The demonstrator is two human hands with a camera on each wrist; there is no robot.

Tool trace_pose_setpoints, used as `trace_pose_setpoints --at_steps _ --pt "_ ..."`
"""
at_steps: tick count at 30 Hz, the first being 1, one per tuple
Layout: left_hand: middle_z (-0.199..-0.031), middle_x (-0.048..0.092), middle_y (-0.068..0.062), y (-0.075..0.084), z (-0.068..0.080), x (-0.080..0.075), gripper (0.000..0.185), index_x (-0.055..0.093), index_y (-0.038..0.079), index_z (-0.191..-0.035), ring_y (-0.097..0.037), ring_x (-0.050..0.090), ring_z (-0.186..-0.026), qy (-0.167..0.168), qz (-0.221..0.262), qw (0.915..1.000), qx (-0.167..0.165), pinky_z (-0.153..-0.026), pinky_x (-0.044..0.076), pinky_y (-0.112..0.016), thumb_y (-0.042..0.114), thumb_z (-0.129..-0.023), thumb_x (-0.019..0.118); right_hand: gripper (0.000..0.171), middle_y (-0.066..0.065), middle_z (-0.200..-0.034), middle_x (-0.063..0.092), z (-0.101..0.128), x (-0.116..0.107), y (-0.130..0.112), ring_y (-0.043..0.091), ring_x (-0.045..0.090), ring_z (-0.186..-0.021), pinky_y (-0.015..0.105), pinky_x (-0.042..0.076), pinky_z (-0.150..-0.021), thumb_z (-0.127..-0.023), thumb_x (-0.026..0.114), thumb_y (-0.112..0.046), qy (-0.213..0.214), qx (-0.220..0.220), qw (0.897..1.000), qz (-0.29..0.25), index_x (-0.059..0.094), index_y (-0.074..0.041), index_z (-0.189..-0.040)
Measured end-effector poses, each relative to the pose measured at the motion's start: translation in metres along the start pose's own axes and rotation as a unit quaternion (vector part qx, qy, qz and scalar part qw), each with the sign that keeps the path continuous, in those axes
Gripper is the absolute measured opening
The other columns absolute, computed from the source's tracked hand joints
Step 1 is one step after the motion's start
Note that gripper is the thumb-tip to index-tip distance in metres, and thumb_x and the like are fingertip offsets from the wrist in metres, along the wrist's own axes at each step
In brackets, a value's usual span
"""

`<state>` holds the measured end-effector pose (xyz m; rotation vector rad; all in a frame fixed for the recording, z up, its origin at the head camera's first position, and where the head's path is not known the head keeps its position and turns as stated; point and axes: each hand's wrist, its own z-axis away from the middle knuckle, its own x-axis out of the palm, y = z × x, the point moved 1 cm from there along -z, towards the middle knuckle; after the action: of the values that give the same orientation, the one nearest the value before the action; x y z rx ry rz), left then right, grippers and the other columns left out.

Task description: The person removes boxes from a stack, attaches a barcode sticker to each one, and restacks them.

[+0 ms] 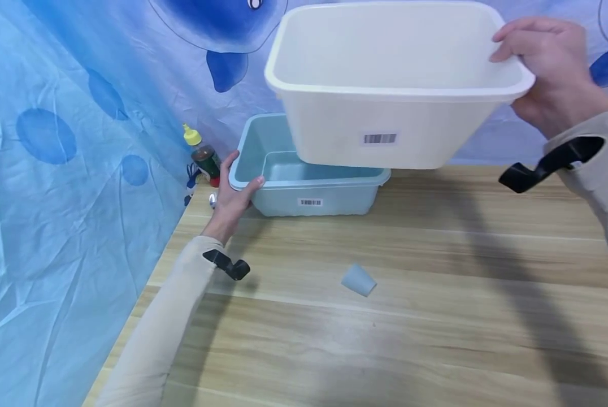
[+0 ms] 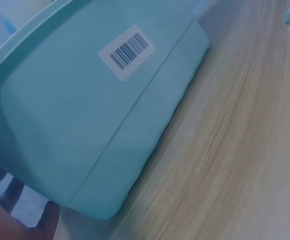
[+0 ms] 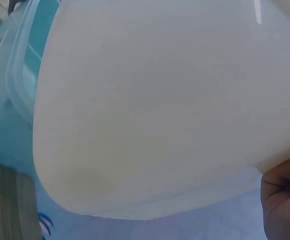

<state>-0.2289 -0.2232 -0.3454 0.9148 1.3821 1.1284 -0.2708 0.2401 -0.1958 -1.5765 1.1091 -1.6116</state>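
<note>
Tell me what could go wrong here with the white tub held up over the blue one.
The large white plastic tub hangs in the air, gripped only at one rim by the right hand, so it could tilt or slip. It may catch the rim of the pale blue plastic tub, which the left hand holds at a corner. The small bottle with a yellow cap beside that hand might get knocked over.
</note>
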Motion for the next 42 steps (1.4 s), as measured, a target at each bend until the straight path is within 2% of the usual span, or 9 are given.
trace_pose_setpoints --at_steps 5,9,17,22,28,31,35,39,42 --pt "-0.158 0.015 0.002 0.000 0.002 -0.002 0.082 0.016 0.048 -0.145 -0.027 0.021 -0.144 0.005 -0.006 0.9999 -0.010 -0.107 0.032 -0.067 0.036 -0.086 0.071 0.014 0.007 -0.111 0.063 0.000 0.035 0.017 0.022 0.057 -0.106 0.026 0.059 -0.066 -0.079 0.056 0.021 -0.022 0.005 1.000 -0.004 0.064 0.009 -0.083" --pt "-0.159 0.015 0.001 -0.001 0.003 -0.003 0.081 0.015 0.047 -0.146 -0.028 0.020 -0.144 0.003 -0.006 1.0000 -0.005 -0.107 0.031 -0.068 0.034 -0.087 0.070 0.013 0.007 -0.109 0.061 -0.001 0.059 0.029 0.022 0.058 -0.100 0.025 0.058 -0.064 -0.078 0.058 0.018 -0.032 0.009 0.999 0.004 0.064 0.008 -0.082" --pt "-0.158 0.017 0.001 -0.002 0.005 -0.002 0.080 0.017 0.045 -0.146 -0.028 0.022 -0.144 0.005 0.003 1.0000 0.006 -0.106 0.032 -0.069 0.029 -0.088 0.070 0.011 0.005 -0.114 0.056 -0.002 0.089 0.052 0.022 0.057 -0.102 0.023 0.058 -0.068 -0.085 0.057 0.008 -0.054 0.000 0.996 0.064 0.067 0.003 -0.083" --pt "-0.159 0.017 0.002 -0.003 0.006 0.000 0.082 0.018 0.046 -0.146 -0.026 0.021 -0.146 0.010 0.003 0.9999 0.005 -0.106 0.033 -0.068 0.032 -0.086 0.071 0.013 0.006 -0.115 0.054 -0.005 0.095 0.064 0.024 0.056 -0.107 0.024 0.058 -0.067 -0.085 0.055 0.009 -0.058 0.002 0.996 0.070 0.067 0.004 -0.082" --pt "-0.158 0.019 0.001 -0.003 0.002 0.007 0.083 0.018 0.046 -0.146 -0.026 0.023 -0.144 0.003 0.011 0.9999 0.004 -0.109 0.032 -0.064 0.034 -0.084 0.073 0.016 0.005 -0.125 0.051 -0.008 0.087 0.076 0.023 0.051 -0.119 0.023 0.056 -0.065 -0.084 0.053 0.012 -0.053 0.014 0.996 0.068 0.067 0.004 -0.081" --pt "-0.157 0.020 0.001 -0.002 0.000 0.008 0.083 0.018 0.048 -0.145 -0.025 0.025 -0.143 -0.004 0.011 0.9999 0.010 -0.110 0.031 -0.063 0.037 -0.084 0.073 0.018 0.004 -0.117 0.052 -0.009 0.085 0.082 0.021 0.053 -0.109 0.022 0.053 -0.060 -0.083 0.052 0.012 -0.038 0.019 0.997 0.070 0.067 0.002 -0.080" --pt "-0.157 0.021 0.002 -0.001 -0.001 0.004 0.083 0.018 0.049 -0.144 -0.025 0.025 -0.143 0.003 0.007 0.9999 0.014 -0.110 0.031 -0.064 0.039 -0.083 0.073 0.017 0.004 -0.104 0.051 -0.011 0.091 0.092 0.021 0.053 -0.092 0.022 0.051 -0.058 -0.083 0.053 0.011 -0.028 0.034 0.995 0.086 0.066 0.001 -0.081" --pt "-0.159 0.020 0.003 -0.002 0.000 0.000 0.087 0.016 0.047 -0.146 -0.025 0.023 -0.145 0.016 0.000 0.9999 0.000 -0.110 0.030 -0.064 0.040 -0.082 0.074 0.018 0.005 -0.103 0.053 -0.012 0.096 0.107 0.020 0.053 -0.086 0.022 0.050 -0.056 -0.083 0.053 0.011 -0.023 0.059 0.993 0.098 0.066 -0.001 -0.080" --pt "-0.160 0.019 0.003 -0.003 0.001 0.000 0.090 0.014 0.046 -0.148 -0.026 0.022 -0.146 0.025 -0.002 0.9996 -0.016 -0.110 0.031 -0.064 0.041 -0.082 0.074 0.018 0.004 -0.105 0.053 -0.009 0.095 0.119 0.019 0.052 -0.089 0.021 0.051 -0.058 -0.084 0.053 0.010 -0.023 0.078 0.990 0.112 0.066 -0.001 -0.082"
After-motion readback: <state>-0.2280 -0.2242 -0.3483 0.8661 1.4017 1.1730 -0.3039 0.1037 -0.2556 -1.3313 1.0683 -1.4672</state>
